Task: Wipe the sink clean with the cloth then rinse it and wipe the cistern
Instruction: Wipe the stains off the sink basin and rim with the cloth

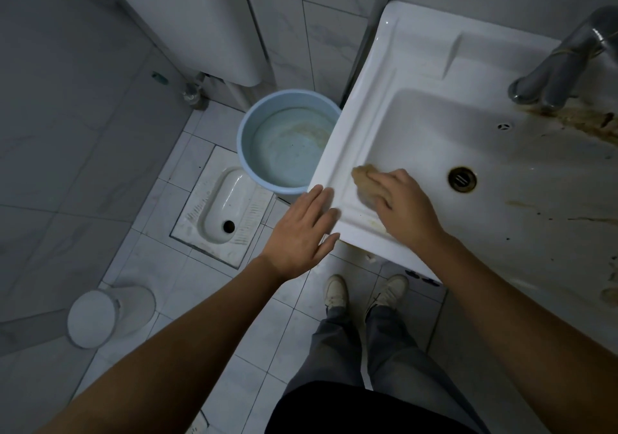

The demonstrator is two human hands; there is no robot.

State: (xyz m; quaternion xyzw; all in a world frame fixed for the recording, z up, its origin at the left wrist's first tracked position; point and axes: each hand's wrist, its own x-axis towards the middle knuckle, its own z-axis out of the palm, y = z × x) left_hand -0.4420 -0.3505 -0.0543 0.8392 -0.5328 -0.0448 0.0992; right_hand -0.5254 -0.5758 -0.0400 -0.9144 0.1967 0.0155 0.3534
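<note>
At the far left a white bin (92, 318) stands on the floor tiles, and above it the cistern (187, 15) hangs on the wall, well apart from both hands. Further right lie the squat pan (227, 206) and a blue bucket (287, 139) of water, tucked just beside the sink's left edge. The left hand (301, 229) lies flat with its fingers straight and spread at the near left corner of the sink (418, 122), holding nothing. Just to its right, the right hand (401, 203) has its fingers curved over the brownish cloth (363, 174), gripping it and pressing it down on the sink's raised left rim. This looks like the first step of the task, the wiping of the sink. Beyond are the drain (462, 179) and the tap (561, 62), with brown staining around the tap's base and streaks across the right side of the basin. The cloth sits close to the outer edge, so a hard stroke outward could push dirty water over the rim onto the floor or the shoes (336, 291) below. Already discoloured, it may smear the stains on the right rather than lift them. If it is not rinsed well, it would carry that grime onto the cistern. The bracing hand could also slip if the glazed rim is wet.
</note>
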